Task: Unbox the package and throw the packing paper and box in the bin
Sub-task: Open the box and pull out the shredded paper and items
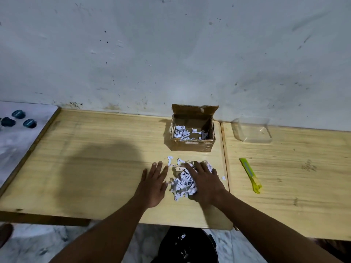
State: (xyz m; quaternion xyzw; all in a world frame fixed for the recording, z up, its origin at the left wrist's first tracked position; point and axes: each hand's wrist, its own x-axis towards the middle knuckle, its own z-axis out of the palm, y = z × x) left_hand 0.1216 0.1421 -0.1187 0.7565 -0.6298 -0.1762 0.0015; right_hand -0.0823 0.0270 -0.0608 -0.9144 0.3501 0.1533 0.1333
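Table (pixel 95 158): pale yellow wood, fine grain streaks, darker brown edge. Box (pixel 192 144): brown cardboard, torn paler patches. Paper (pixel 183 184): white shreds with dark print marks. Cutter (pixel 250 175): bright yellow-green, grey blade strip. Container (pixel 251 130): clear. Wall (pixel 171 54): whitish, dark specks and scuffs. Bin (pixel 188 247): black. Caps (pixel 19 119): dark teal. Floor (pixel 22 249): white-grey marbled.

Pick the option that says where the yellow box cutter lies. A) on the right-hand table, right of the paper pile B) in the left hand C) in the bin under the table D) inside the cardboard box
A: the yellow box cutter lies flat on the right-hand table, right of the paper pile that both hands are gathering, touched by neither.
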